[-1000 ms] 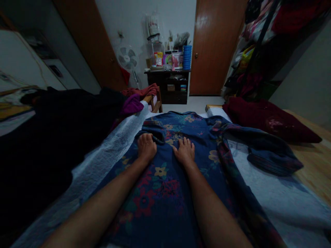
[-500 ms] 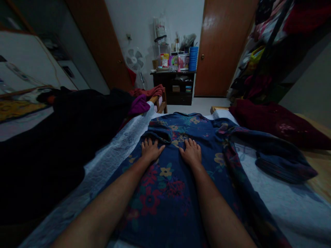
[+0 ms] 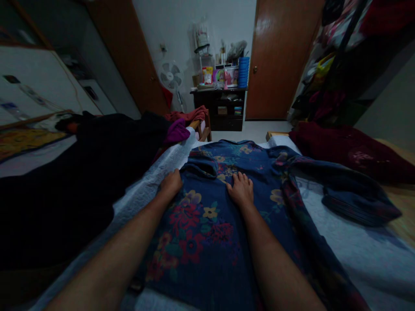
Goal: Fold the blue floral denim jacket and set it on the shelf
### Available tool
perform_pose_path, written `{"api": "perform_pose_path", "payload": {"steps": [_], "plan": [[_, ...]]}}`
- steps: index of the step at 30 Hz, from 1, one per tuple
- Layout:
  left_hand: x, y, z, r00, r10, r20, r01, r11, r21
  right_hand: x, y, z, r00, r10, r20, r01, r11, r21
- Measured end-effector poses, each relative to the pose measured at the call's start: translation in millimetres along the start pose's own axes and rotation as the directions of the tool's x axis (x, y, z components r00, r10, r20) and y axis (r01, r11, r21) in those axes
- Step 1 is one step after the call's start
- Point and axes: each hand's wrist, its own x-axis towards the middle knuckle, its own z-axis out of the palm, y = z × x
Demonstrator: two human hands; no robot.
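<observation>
A dark blue floral long-sleeved shirt (image 3: 207, 233) lies spread before me, collar at the far end. Its left sleeve is folded inward, the cuff (image 3: 202, 166) resting on the upper body. The right sleeve (image 3: 353, 190) stretches out to the right and bends back on itself. At the shirt's left edge, just beside the folded cuff, my left hand (image 3: 171, 183) is closed with fingers curled around the fabric; the fingertips are partly hidden. Palm down on the middle of the shirt rests my right hand (image 3: 241, 188), fingers stretched out.
Under the shirt is a white quilted cover (image 3: 343, 259). Dark clothing (image 3: 81, 185) is heaped along the left, with a purple cloth (image 3: 177, 131) at its end. A maroon cushion (image 3: 350, 151) lies at the right. Farther back stand a fan (image 3: 171, 75) and a dark cabinet (image 3: 218, 110).
My left hand has moved left from lying flat near the cuff to the shirt's edge, and its fingers have curled closed. My right hand stays flat in about the same place.
</observation>
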Motion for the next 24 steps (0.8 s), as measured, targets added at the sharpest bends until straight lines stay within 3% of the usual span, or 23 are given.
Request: {"api": "perform_pose_path", "payload": {"steps": [3,8,11,15,18,21,24], "plan": [[-4,3,-2.5,0.998,-0.045,0.048,0.042,0.998,0.048,0,1,0,1.000,-0.002,-0.027,0.003,1.000,0.023],[-8,8,0.6,0.986,0.138,-0.096,-0.115,0.970,0.213,2,2,3,0.999,-0.006,-0.041,0.008,0.999,0.041],[-8,16,-2.4,0.971,0.178,-0.158,-0.136,0.959,0.247,2,2,4,0.999,0.000,-0.045,0.002,0.999,0.040],[-4,45,-10.5,0.895,0.362,-0.261,-0.309,0.925,0.223,2,1,4,1.000,0.003,-0.031,-0.002,1.000,0.031],[4,70,-12.9,0.847,0.495,-0.194,-0.473,0.868,0.152,1,0,2,1.000,0.010,-0.026,-0.009,0.999,0.035],[18,86,-15.0,0.888,0.449,-0.099,-0.449,0.893,0.024,0,-1,0,0.999,0.015,-0.030,-0.014,0.999,0.041],[39,89,-24.6,0.940,0.328,-0.098,-0.335,0.940,-0.060,0,-2,0,1.000,0.021,-0.023,-0.020,0.999,0.039]]}}
